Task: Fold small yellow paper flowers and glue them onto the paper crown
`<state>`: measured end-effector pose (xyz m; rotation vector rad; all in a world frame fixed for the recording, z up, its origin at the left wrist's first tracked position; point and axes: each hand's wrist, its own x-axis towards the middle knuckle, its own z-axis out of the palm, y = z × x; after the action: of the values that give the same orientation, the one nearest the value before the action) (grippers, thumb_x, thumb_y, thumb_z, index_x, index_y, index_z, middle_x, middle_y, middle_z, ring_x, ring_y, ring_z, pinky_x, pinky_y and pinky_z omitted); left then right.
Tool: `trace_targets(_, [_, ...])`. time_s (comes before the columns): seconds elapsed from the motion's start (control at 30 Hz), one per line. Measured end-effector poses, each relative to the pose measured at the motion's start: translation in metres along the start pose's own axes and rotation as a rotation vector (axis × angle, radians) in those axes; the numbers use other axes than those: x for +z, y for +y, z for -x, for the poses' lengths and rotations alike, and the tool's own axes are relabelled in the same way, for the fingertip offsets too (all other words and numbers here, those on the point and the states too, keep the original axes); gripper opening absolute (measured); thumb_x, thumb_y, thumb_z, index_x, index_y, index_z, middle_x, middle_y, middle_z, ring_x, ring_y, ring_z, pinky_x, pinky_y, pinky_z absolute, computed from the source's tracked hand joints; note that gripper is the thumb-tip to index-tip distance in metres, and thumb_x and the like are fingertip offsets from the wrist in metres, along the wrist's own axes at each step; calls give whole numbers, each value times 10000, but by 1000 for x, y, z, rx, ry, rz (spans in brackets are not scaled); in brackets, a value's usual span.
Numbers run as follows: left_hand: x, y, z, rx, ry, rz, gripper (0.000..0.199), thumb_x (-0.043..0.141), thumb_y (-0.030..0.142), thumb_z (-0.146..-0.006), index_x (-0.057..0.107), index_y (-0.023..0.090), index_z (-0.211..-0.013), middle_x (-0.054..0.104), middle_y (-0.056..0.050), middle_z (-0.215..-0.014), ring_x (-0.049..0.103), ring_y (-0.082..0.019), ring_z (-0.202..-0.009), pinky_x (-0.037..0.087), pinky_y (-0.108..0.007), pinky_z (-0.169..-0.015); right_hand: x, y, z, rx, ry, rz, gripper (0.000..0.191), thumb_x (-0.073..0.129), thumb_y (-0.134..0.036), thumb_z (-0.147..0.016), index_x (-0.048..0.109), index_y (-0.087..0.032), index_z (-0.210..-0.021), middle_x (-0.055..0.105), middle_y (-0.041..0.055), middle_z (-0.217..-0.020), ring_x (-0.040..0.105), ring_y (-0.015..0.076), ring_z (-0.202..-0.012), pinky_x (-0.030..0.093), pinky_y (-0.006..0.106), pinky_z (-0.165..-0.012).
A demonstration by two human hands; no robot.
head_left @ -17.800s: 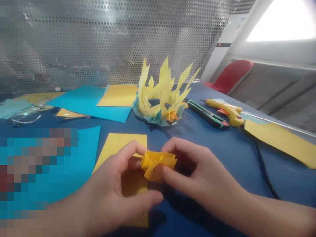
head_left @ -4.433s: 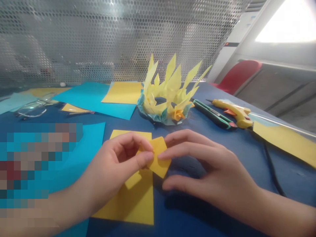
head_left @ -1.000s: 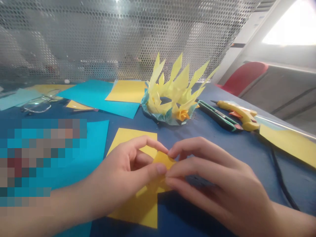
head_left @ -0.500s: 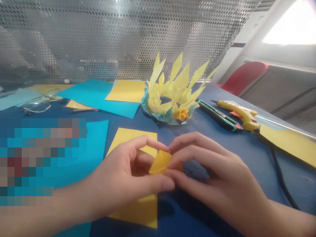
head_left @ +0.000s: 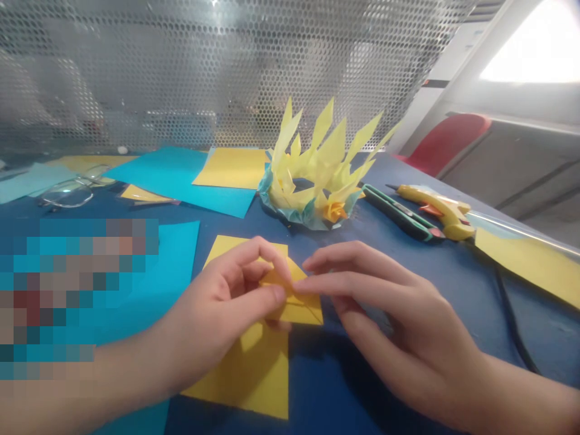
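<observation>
Pinches a folded yellow paper in front of the paper crown, clamped between thumb and forefinger of the left hand. Touches it with the forefinger tip of the right hand, fingers loosely parted and grasping nothing. Has a plain yellow sheet below, on the blue counter in front of the crown. Has a near blue sheet left of that, forward of the crown, partly hidden under the left forearm. Left of the crown, has a far blue sheet under a yellow-orange sheet, and eyeglasses farther left. Right of the crown, has a utility knife just beside it, then a yellow glue gun and a yellow paper strip. Faces a perforated metal panel behind the crown.
</observation>
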<state>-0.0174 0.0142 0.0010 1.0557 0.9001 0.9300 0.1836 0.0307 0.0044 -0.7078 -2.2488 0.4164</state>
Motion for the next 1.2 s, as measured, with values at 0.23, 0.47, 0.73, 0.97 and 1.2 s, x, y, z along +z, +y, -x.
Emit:
trace_targets(0.23, [-2, -2, 2, 0, -50, 47, 70, 706, 201, -826, 683, 237, -771, 646, 60, -784, 593, -74, -733, 491, -139, -691, -3, 5, 4, -32, 58, 73, 251, 574, -61, -853, 684, -223, -1010, 608, 37, -1061, 638, 88, -983, 520, 170, -902])
trace_targets(0.47, [6, 1, 3, 5, -60, 3, 190, 738, 103, -761, 644, 259, -813, 639, 71, -779, 571, -63, -639, 477, -139, -596, -8, -2, -2, -8, 100, 41, 148, 612, -67, -828, 670, -197, -867, 671, 25, -932, 679, 75, -840, 549, 136, -807])
trace_targets(0.73, [4, -3, 3, 127, 88, -323, 93, 764, 342, -764, 727, 258, -746, 606, 16, -777, 560, -140, -733, 453, -226, -632, -4, -10, -3, 96, 119, -109, 166, 624, -37, -753, 663, -197, -776, 742, -12, -779, 702, 85, -683, 567, 129, -650])
trace_targets(0.97, [7, 0, 5, -5, 61, -310, 140, 745, 281, -773, 693, 191, -680, 664, 14, -656, 569, -122, -625, 453, -209, -584, 0, -12, -2, 211, 125, -89, 140, 678, -85, -740, 663, -207, -809, 723, -60, -681, 650, 62, -541, 553, 111, -564])
trace_targets(1.2, [9, 3, 5, -32, 93, -307, 212, 752, 275, -755, 631, 179, -611, 604, 29, -553, 542, -109, -530, 434, -199, -511, -6, -11, 0, 4, 60, -77, 321, 623, 40, -754, 699, -221, -924, 773, -42, -836, 722, 53, -685, 564, 69, -690])
